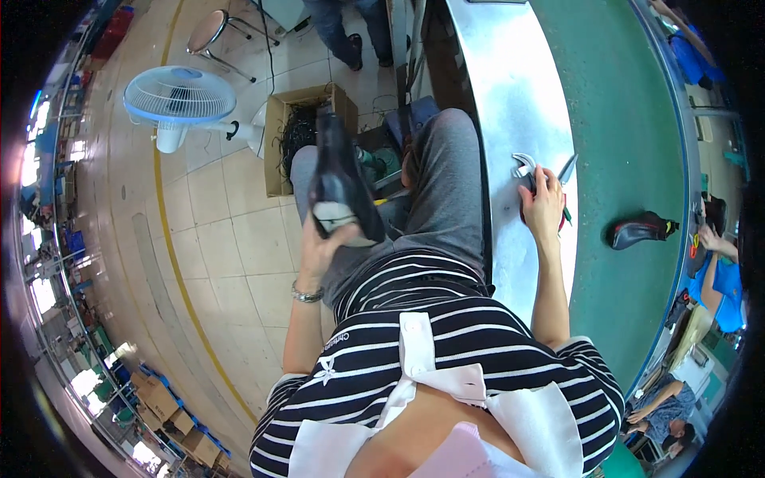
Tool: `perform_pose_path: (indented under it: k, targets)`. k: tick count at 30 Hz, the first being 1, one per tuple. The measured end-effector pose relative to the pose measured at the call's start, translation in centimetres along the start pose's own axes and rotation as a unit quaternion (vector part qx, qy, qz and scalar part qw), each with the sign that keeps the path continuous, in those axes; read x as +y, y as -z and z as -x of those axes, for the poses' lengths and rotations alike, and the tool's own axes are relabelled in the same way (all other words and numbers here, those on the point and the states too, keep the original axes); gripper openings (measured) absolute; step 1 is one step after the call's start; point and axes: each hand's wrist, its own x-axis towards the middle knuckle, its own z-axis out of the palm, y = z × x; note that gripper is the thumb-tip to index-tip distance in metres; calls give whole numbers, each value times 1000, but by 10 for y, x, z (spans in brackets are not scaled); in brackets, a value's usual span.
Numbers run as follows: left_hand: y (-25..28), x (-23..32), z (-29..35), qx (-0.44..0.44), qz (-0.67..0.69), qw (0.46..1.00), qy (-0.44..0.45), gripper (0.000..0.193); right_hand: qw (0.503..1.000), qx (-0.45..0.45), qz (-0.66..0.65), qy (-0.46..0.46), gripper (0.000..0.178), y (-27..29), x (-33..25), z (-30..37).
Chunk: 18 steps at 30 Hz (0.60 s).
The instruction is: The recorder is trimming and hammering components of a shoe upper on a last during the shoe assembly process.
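A black leather boot (336,171) is held over my lap by my left hand (320,248), its fingers closed round the boot beside a pale patch. The boot's shaft points away from me. On the metal bench top to my right, my right hand (544,205) has its fingers curled over metal lasting pincers (523,166), whose jaws stick out past the fingertips. The palm hides most of the handles. Touching or close by the same hand lies a second tool with a pointed metal tip (568,169); green and red handle parts show beside the wrist.
Right of the metal bench (514,72) runs a green belt (617,143) with another dark boot (640,229) on it. A cardboard box (275,159) of black strips stands by my left knee, near a fan (180,95) and a stool (209,32). Other people sit across the belt.
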Motion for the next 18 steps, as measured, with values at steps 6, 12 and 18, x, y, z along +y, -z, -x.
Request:
perform_pose_path:
  k: [6, 12, 18]
  targets:
    - [26, 19, -6, 39, 126, 985, 112, 40, 999, -44, -6, -9, 39, -4, 16, -9]
    - [18, 20, -28, 15, 109, 978, 177, 53, 945, -130, -243, -174, 37, 9, 15, -40]
    - [-4, 37, -60, -3, 10, 990, 139, 60, 733, -300, -553, -258, 45, 81, -83, -58]
